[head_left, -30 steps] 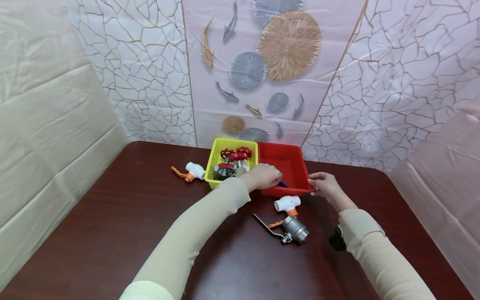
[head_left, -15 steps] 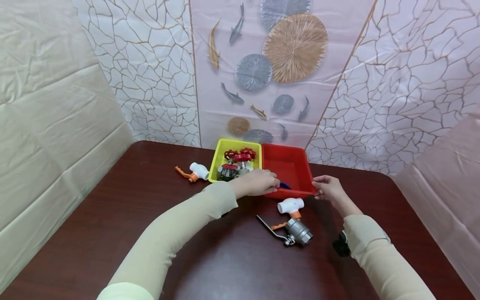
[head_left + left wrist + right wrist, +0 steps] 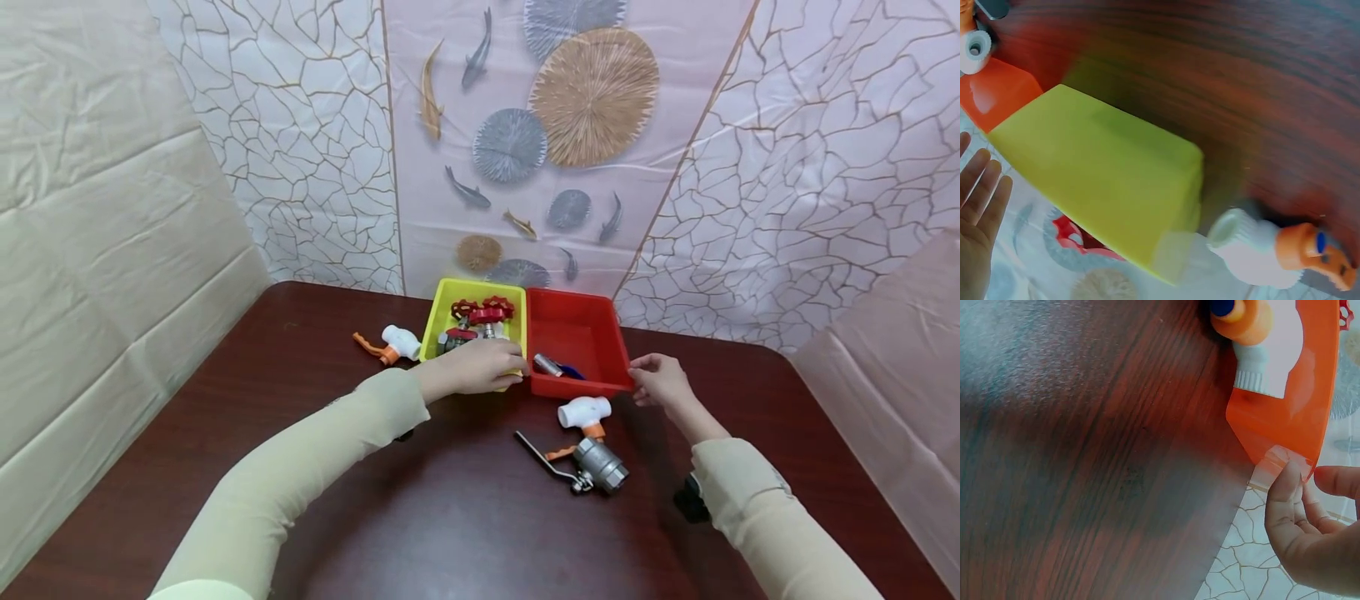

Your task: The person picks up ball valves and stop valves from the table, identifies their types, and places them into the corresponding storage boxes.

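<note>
My left hand (image 3: 483, 367) is over the front right corner of the yellow bin (image 3: 480, 286), and its fingers look straight and spread in the left wrist view, holding nothing. Inside the red bin (image 3: 573, 325) lies a small silver valve (image 3: 549, 365) with a blue handle. My right hand (image 3: 662, 385) pinches the front right rim of that bin between thumb and fingers, as the right wrist view also shows. Several valves with red handwheels (image 3: 487, 312) fill the yellow bin, partly behind my left hand.
Before the red bin lie a white plastic valve (image 3: 585, 412) with an orange handle and a large steel ball valve (image 3: 600, 465) with a long lever. Left of the yellow bin is another white valve (image 3: 401, 341). A patterned wall covering (image 3: 315, 150) rises behind the table.
My left hand has moved left, from the red bin to the yellow one, and its fingers have loosened. The silver valve in the red bin has come into view. My right hand stays at the rim.
</note>
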`<act>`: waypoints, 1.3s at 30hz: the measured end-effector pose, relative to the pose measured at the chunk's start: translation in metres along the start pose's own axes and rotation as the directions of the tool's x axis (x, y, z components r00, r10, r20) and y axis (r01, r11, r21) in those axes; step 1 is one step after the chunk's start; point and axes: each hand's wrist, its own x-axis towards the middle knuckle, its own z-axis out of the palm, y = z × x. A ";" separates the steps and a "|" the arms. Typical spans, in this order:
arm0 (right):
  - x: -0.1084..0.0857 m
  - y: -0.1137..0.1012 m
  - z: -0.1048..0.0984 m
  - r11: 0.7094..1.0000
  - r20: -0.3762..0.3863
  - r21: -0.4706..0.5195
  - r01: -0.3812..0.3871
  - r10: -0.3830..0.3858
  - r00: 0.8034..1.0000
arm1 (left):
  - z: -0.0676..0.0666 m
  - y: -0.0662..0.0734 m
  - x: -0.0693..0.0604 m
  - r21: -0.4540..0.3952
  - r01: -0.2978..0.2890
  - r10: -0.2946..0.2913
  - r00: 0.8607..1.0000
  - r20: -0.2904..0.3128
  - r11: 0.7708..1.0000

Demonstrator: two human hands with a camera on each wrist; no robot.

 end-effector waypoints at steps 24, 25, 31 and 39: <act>-0.007 -0.012 -0.002 0.994 -0.234 -0.006 0.108 -0.107 0.966 | -0.002 -0.027 -0.083 0.026 0.080 -0.072 0.967 -0.246 0.996; -0.009 -0.013 -0.001 0.991 -0.236 -0.017 0.131 -0.131 0.963 | -0.003 -0.027 -0.087 0.015 0.086 -0.080 0.964 -0.253 0.996; -0.017 -0.016 0.008 0.961 -0.208 -0.060 0.269 -0.276 0.939 | 0.001 -0.028 -0.117 -0.031 0.144 -0.146 0.944 -0.296 0.989; -0.021 -0.023 0.032 0.943 -0.150 -0.039 0.330 -0.332 0.931 | 0.000 -0.031 -0.161 0.003 0.210 -0.191 0.898 -0.395 0.978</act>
